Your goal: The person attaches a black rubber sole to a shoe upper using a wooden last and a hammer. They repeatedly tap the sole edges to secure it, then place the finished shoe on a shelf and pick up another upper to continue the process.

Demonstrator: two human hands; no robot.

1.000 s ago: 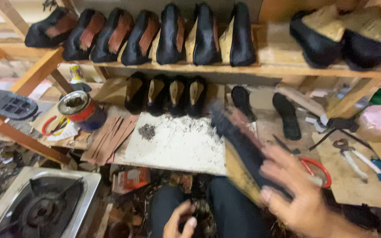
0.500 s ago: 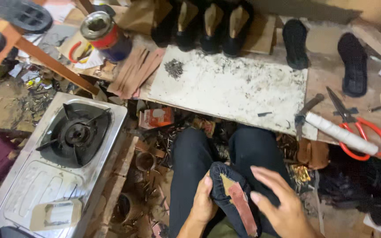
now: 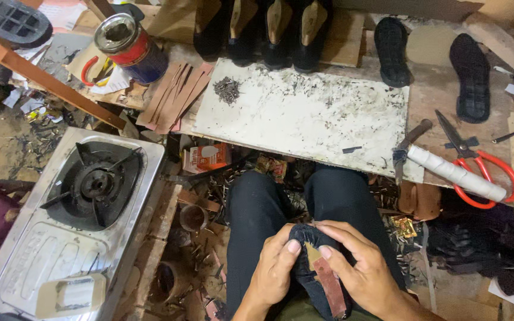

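A black unfinished shoe upper (image 3: 317,267) with a tan and reddish-brown insole strip rests sole-up on my lap, between my knees in black trousers. My left hand (image 3: 273,274) grips its left side, thumb pressed on the toe end. My right hand (image 3: 361,270) holds the right side, fingers curled over the toe edge. Ahead lies a stained white work slab (image 3: 307,116) with a small heap of dark nails (image 3: 228,90).
A single-burner gas stove (image 3: 69,220) stands at my left. A pincer with a white-wrapped handle (image 3: 447,169) and red-handled scissors (image 3: 484,167) lie at the right. Black shoes on lasts (image 3: 269,30), two black soles (image 3: 429,56), a glue tin (image 3: 131,47) and leather strips (image 3: 171,95) sit farther off.
I brought the shoe from the right down onto my lap and my view dropped with it. Both hands have closed in on its toe end.
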